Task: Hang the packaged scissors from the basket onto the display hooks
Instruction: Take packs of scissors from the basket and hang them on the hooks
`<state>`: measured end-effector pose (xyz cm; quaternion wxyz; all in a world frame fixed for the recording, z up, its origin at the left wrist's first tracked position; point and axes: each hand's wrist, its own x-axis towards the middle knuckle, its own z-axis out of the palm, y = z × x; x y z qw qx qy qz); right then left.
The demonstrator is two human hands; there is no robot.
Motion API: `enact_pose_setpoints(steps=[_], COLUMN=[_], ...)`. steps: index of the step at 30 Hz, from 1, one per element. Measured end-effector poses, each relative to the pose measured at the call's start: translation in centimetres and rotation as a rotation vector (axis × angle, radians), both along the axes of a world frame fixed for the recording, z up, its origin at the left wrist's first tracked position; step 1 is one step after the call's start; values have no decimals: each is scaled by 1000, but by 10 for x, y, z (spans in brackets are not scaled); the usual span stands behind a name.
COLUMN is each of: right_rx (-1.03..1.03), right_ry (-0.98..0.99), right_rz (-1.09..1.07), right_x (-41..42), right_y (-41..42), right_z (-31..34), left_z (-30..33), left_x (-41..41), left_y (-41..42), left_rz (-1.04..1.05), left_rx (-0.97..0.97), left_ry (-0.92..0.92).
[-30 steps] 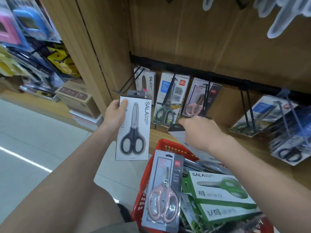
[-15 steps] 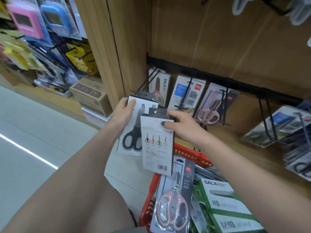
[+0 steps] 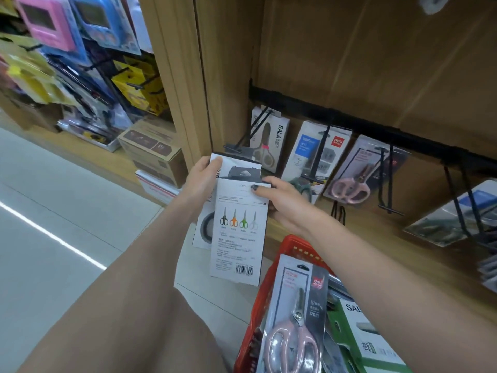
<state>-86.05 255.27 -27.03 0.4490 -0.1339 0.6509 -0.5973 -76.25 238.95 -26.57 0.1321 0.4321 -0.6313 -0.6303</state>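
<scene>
Head view. Shop aisle: pale tiled floor [image 3: 53, 211], wood-grain shelving bay [image 3: 376, 63] with a black rail [image 3: 349, 125] carrying wire display hooks. Leftmost double-prong hook [image 3: 252, 133] holds one SALA scissors card [image 3: 271, 141] at the back; its front end is free.

Left hand [image 3: 200, 184] grips the upper left edge of a white card pack, printed face forward; a dark handle ring of its black scissors shows at the lower left. Thumb lies over the front edge; the remaining fingers are hidden behind the card.

Right hand [image 3: 285, 203] pinches a second pack, back-side card [image 3: 238, 232], thumb on the front near the top right corner, fingers curled behind. This card overlaps the first, barcode and four small coloured scissor drawings facing the camera. Likely reason: stacking both so the hang holes align for loading on the leftmost hook together.

Both cards are flat, stiff, matte paperboard, rectangular.

Red plastic mesh basket [image 3: 258, 305] sits below, packs still inside: a glossy blister card with pink scissors [image 3: 293, 332] and green SALA boxes [image 3: 368, 343]. Task judged early.
</scene>
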Motion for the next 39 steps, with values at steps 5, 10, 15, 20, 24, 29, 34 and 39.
enact_pose_setpoints(steps=[5,10,15,20,24,29,34,39], right_rx=[-2,38,67,59,53,109,133,62], right_ry=[13,106,152,114,110,186,251,130], right_rz=[-59,-144,-274,-334,-408,-461,-534,-516], right_x=[0,-11,-36,-58,-64,-54,-27,0], right_y=[-17,-24,-46,-62,-70,-75,-70,-64], right_z=[-9,-16,-15,-14,-18,-19,-12,7], left_z=[-4,-16,-21,-21,-21,-18,-13,-11], left_x=[-4,-4,-5,-9,-9,-3,-1,1], left_y=[-7,-15,-14,-14,-19,-15,1,12], left_rz=[-1,-107,-203,-212,-145,-301,-576,-640], left_rx=[-50,-123,-195,-254,-306,-232,-294,-443], left_ry=[-3,-222,-259,-215,-215,-161,-224,-219])
